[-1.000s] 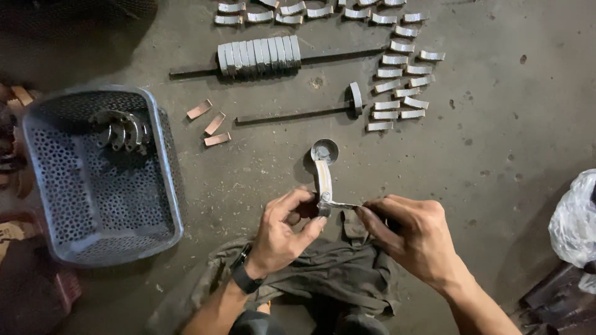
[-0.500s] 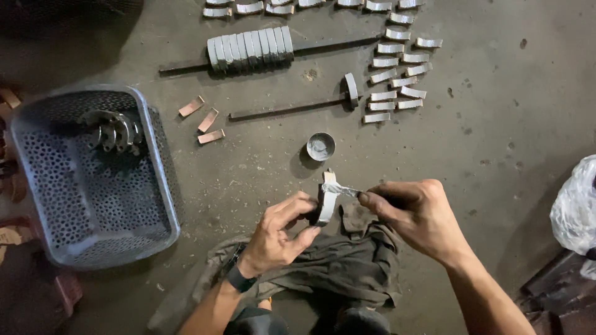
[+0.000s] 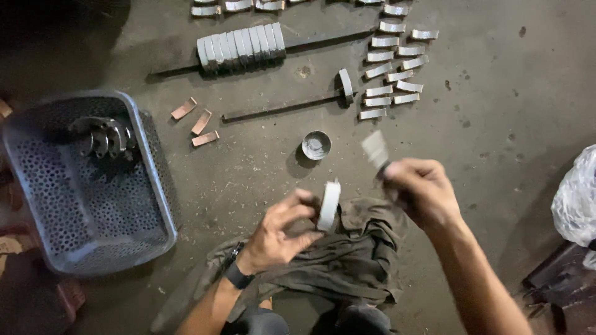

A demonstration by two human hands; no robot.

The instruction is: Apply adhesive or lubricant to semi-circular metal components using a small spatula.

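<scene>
My left hand [image 3: 279, 231] grips a curved, pale metal shell piece [image 3: 329, 205] by its edge, just above a dark olive cloth [image 3: 335, 260] spread on my lap. My right hand [image 3: 419, 192] is raised to the right of it and pinches a small flat tool with a pale blade [image 3: 374, 151], blurred by motion. A small round tin [image 3: 316, 145] sits on the floor just beyond both hands.
A grey perforated plastic basket [image 3: 149, 180] holding several dark metal rings stands at the left. Farther off lie a rod [image 3: 279, 107], a second rod with a stack of shell pieces [image 3: 241, 44], rows of loose shells [image 3: 388, 74], three copper-coloured pieces [image 3: 197, 123] and a white plastic bag [image 3: 574, 198] at the right.
My right hand has pulled the tool away from the shell piece and lifted it up and to the right. My left hand has lowered slightly, still holding the piece.
</scene>
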